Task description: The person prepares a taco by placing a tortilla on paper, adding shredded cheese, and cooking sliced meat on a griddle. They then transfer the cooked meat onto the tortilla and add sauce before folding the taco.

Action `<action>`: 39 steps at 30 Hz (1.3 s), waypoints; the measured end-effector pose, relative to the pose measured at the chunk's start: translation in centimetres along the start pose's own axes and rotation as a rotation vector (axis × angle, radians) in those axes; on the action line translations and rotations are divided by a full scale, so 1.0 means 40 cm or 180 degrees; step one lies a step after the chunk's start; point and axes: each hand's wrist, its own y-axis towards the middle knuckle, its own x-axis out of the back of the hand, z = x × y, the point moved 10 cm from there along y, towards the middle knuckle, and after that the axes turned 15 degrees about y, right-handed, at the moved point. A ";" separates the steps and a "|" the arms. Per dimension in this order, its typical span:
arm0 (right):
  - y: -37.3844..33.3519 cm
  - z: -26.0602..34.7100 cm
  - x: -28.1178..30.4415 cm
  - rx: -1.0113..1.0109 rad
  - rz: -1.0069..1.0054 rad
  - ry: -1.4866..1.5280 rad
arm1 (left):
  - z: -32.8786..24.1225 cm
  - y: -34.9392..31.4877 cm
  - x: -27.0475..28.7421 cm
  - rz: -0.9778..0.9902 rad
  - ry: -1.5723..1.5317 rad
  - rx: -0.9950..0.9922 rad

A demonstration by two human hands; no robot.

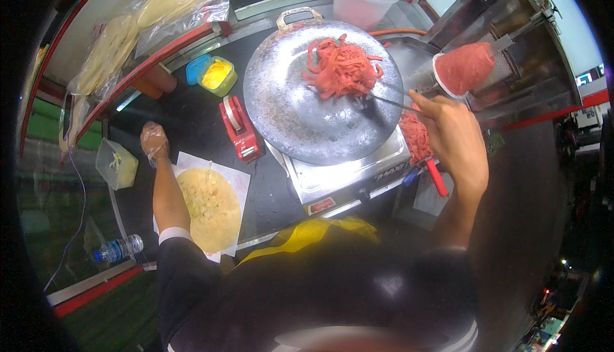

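My right hand (455, 137) is closed around a thin metal utensil (393, 102) whose working end is hidden in a heap of reddish meat strips (342, 67). The strips lie on a round, domed metal griddle (288, 112), toward its far right. At the left, my left hand (154, 141), in a clear plastic glove, rests closed on the dark counter; nothing shows in it. Next to my left forearm lies a round flatbread (220, 224) on white paper (240, 182), with pale shredded filling (203, 200) on its upper part.
A red tape dispenser (240, 129), a tub of yellow spread (218, 75) and a clear container (117, 164) stand on the counter. Right of the griddle are a meat cone (464, 70), more meat strips (417, 139) and a red handle (437, 178). A bottle (119, 248) lies lower left.
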 end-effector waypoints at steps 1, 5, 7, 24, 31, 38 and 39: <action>-0.003 0.000 0.024 -0.0006 -0.0242 -0.0025 | -0.012 0.004 0.020 -0.0150 0.0007 -0.0124; -0.019 -0.025 0.068 -0.0237 -0.0598 0.0104 | -0.042 0.010 0.055 -0.0049 0.0697 -0.0401; -0.015 -0.070 0.053 -0.0577 -0.0495 0.0394 | -0.041 0.010 0.070 0.0017 0.0580 -0.0313; 0.020 -0.011 -0.081 -0.0010 0.0114 0.1154 | -0.035 0.007 0.031 -0.0052 0.0583 -0.0370; 0.021 -0.009 -0.080 -0.0136 -0.0070 0.0911 | -0.016 0.011 0.015 -0.0243 0.0341 -0.0335; -0.043 -0.005 -0.003 -0.0228 -0.0393 0.1234 | -0.031 0.003 0.023 0.0016 0.0871 -0.0359; -0.054 -0.017 0.000 -0.0356 -0.0401 0.1326 | -0.044 0.001 0.034 -0.0149 0.0833 -0.0491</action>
